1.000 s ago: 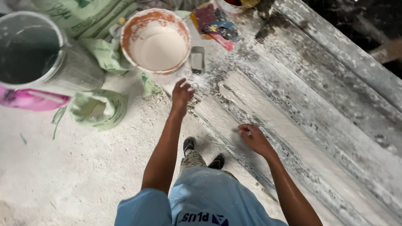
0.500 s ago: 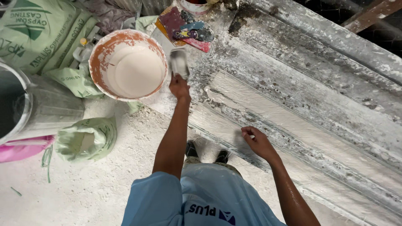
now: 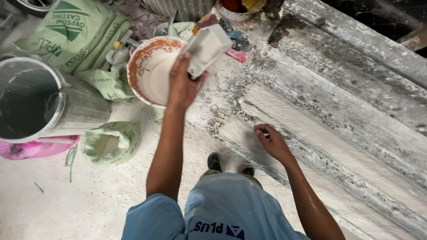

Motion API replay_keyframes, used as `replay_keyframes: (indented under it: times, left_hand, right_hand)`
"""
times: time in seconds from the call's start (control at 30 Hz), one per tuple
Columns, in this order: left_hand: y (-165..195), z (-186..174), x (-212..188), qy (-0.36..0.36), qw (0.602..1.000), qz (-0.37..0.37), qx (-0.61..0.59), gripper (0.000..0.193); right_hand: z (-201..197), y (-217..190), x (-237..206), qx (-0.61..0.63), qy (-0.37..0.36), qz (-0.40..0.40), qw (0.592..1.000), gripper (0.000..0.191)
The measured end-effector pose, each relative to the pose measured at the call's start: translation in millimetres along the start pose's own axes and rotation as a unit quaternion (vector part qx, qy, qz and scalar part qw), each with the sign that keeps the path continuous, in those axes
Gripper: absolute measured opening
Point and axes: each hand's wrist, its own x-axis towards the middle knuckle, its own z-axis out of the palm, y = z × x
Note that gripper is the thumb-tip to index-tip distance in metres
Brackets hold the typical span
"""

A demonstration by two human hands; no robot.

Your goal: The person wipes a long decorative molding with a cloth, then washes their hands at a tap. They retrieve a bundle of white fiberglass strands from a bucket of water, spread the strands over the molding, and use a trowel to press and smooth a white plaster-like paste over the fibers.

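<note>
Your left hand (image 3: 181,84) gripping a flat scraper (image 3: 206,49) over the white paste bowl (image 3: 149,71), your right hand (image 3: 272,142) loosely curled, resting on the long plaster mould (image 3: 338,146)

1. Hands: 2, left (image 3: 182,84) and right (image 3: 272,143).
2. Scraper (image 3: 205,48): 1.
3. Plaster bowl (image 3: 149,66): 1.
4. Grey bucket (image 3: 31,100): 1.
5. Green bags: 3, large (image 3: 71,31), crumpled (image 3: 109,83), small (image 3: 111,143).
6. Shoes: 2 (image 3: 214,161) (image 3: 247,170).

In your left hand (image 3: 182,84) you hold a flat rectangular scraper (image 3: 205,49), smeared with white plaster and tilted, above the edge of the orange bowl (image 3: 138,66), which contains white plaster. Your right hand (image 3: 273,143) rests on the long plaster-covered mould (image 3: 338,133), fingers curled.
</note>
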Motion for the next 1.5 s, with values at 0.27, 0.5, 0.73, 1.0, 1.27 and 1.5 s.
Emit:
replay_keyframes:
  times: [0.27,0.5,0.73,1.0,1.27,1.5]
  left_hand:
    - [44,-110,30,0.110,0.906,0.023,0.409,0.045]
    - [12,-109,27,0.035,0.568,0.189,0.800,0.058]
    - [-9,-117,28,-0.006,0.533,0.070,0.843,0.039]
    - [-14,-145,47,0.112,0.845,-0.210,0.479,0.028]
    - [16,-124,43,0.102,0.931,-0.244,0.253,0.042]
    - [50,-48,9,0.034,0.971,-0.167,0.166,0.050]
  right_hand:
    - [17,2,9,0.022,-0.038,-0.002,0.999,0.026]
    - [24,1,11,0.004,-0.042,0.015,0.999,0.028]
    - [20,5,2,0.014,-0.026,0.025,0.999,0.029]
    - [16,14,-7,0.007,-0.020,0.048,0.999,0.029]
    - [-4,32,-14,0.028,-0.002,0.046,0.999,0.031]
    - [-25,54,-35,0.048,0.034,0.065,0.996,0.032]
